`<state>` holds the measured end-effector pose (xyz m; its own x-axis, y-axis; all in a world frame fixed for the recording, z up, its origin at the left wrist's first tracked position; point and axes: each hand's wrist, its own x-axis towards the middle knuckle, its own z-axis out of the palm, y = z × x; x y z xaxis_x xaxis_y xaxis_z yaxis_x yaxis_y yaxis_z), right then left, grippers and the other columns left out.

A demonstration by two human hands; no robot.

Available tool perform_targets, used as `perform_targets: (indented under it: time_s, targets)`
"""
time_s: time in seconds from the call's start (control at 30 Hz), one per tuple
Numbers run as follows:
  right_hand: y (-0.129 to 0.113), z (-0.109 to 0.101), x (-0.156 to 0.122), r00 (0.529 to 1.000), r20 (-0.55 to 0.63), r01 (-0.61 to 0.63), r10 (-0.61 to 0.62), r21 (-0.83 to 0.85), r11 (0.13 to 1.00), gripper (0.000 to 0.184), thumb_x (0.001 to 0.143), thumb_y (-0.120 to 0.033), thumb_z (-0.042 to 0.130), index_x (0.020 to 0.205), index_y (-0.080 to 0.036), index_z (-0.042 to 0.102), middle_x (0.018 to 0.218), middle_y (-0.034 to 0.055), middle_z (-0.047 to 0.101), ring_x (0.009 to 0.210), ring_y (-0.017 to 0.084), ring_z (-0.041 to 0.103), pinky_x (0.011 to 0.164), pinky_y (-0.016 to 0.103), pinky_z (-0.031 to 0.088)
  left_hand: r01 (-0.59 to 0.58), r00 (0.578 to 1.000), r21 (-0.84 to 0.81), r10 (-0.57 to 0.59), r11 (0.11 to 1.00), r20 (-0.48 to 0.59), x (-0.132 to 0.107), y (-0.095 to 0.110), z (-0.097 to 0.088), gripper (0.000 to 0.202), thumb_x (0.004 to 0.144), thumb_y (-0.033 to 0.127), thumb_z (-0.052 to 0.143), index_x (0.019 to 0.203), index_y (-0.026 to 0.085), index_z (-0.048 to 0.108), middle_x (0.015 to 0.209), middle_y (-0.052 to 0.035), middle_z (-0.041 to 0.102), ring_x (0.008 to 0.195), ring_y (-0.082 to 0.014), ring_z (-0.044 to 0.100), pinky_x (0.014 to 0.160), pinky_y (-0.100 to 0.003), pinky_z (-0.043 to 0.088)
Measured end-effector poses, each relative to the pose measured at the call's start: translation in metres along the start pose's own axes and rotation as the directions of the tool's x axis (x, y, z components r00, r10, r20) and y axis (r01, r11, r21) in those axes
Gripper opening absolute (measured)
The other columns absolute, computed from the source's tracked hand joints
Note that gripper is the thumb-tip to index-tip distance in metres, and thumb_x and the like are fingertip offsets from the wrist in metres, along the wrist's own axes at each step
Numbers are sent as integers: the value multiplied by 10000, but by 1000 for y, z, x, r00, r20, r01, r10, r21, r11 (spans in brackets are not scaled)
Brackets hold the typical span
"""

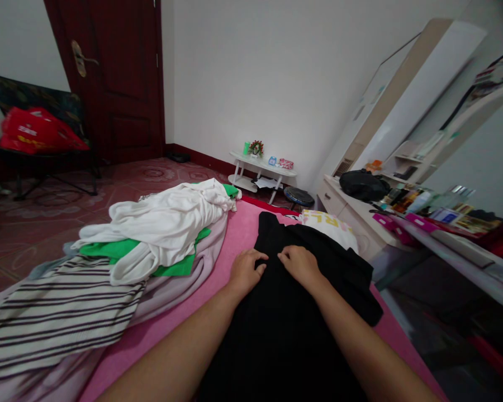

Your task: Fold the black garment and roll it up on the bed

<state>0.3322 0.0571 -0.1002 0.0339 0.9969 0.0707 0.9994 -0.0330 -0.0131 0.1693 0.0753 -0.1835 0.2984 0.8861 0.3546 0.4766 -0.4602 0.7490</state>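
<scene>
A black garment lies spread over a pink bed cover, with a sleeve-like part reaching out to the right. At its left edge, my left hand has curled fingers closed on the cloth. My right hand pinches the same fabric a short way to the right, fingers bent inward. To the left is a heap of clothes: a white garment on top, green cloth beneath it, and a striped garment nearer me. Beyond the black garment rests a white piece with yellow lettering.
Along the right stands a dressing table holding a black bag and several bottles. A low white table with a small flower pot is by the wall. At far left, a chair holds a red bag, near a dark red door.
</scene>
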Motion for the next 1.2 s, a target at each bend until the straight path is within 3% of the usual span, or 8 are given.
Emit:
perform_targets:
  time_s: [0.13,0.27,0.37,0.53,0.67,0.83,1.0,1.2]
  targets:
    - [-2,18,37,975,-202,118,-93,116,986,443,951,-358,358,1334,-186,497,1412,87,483,1290,206,441,1069,349,316,-2,1000,10,2,1000,11,0,0,0,259,765,161,644,998,253,712,1007,-27,676,1003,-214,587,936,-367,446]
    - [11,58,66,995,91,-50,38,140,989,602,963,-500,258,1487,-203,254,1573,82,183,1442,240,151,1137,492,158,-16,1000,18,15,1000,17,1,-2,1,262,760,182,659,1006,257,710,1019,-24,676,1006,-217,586,939,-370,446]
    - [19,74,76,986,149,-95,73,150,984,644,951,-564,203,1506,-239,180,1583,90,129,1451,254,102,1131,530,130,-27,999,13,26,1000,25,2,-2,0,255,761,184,664,1002,251,711,1025,-22,677,1002,-213,588,942,-362,445]
    - [27,72,65,980,192,-78,44,175,982,674,939,-603,192,1511,-250,152,1588,90,89,1455,251,59,1140,512,103,-28,999,4,28,1000,27,2,-4,0,247,765,185,668,1000,247,714,1023,-22,678,1003,-209,587,947,-353,442]
    - [35,69,29,980,196,-25,-16,205,978,646,947,-589,191,1509,-273,148,1592,62,69,1456,213,37,1156,463,98,-41,998,-10,42,999,48,1,-5,-1,233,788,188,649,1006,244,710,1032,-23,676,1015,-206,584,964,-356,436]
    - [39,74,-34,996,50,58,-68,191,980,626,952,-557,246,1504,-268,184,1589,43,97,1455,211,63,1163,448,109,-10,1000,-23,10,1000,-4,-1,-4,-2,259,795,165,629,1036,234,694,1126,-46,609,1086,-206,554,1001,-357,423]
    - [44,78,-64,992,-120,86,-49,327,941,537,953,-515,302,1388,-244,461,1532,33,307,1425,205,227,1157,416,200,30,999,18,-29,999,-32,-8,-1,-3,338,803,90,577,1105,212,667,1224,-78,524,1196,-215,486,1071,-363,375]
    - [53,83,-60,945,-323,151,52,572,806,450,925,-450,384,1080,-167,697,1300,104,592,1261,223,491,1098,397,340,-127,955,53,108,990,277,-33,0,-26,623,763,-17,501,1332,238,510,1495,-76,309,1399,-247,264,1158,-429,245]
